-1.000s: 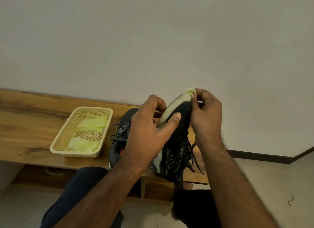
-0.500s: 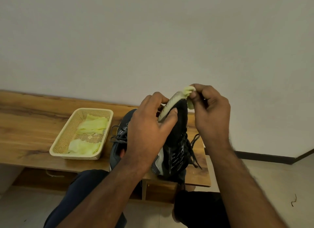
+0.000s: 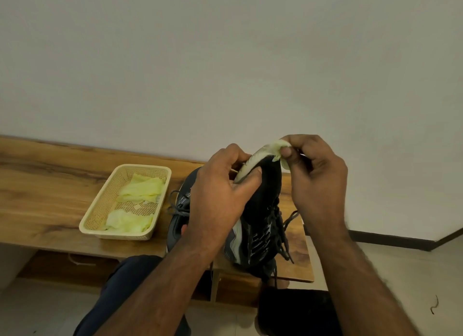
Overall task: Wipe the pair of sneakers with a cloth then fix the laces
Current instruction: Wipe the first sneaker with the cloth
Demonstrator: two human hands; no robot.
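My left hand (image 3: 220, 192) grips a black sneaker (image 3: 263, 210) held toe-up above the bench, thumb pressed on its pale sole edge. Its dark laces (image 3: 283, 233) hang loose on the right side. My right hand (image 3: 315, 180) pinches a small yellow-green cloth (image 3: 278, 146) against the toe tip of that sneaker. The second dark sneaker (image 3: 180, 210) lies on the bench behind my left hand, mostly hidden, its laces spilling left.
A cream plastic basket (image 3: 100, 210) with two more yellow-green cloths (image 3: 142, 190) sits on the wooden bench (image 3: 45, 190) to the left. A plain wall rises behind. My knees are below, over a tiled floor.
My right hand with the cloth has shifted slightly along the toe tip. The held sneaker stays in the same upright pose.
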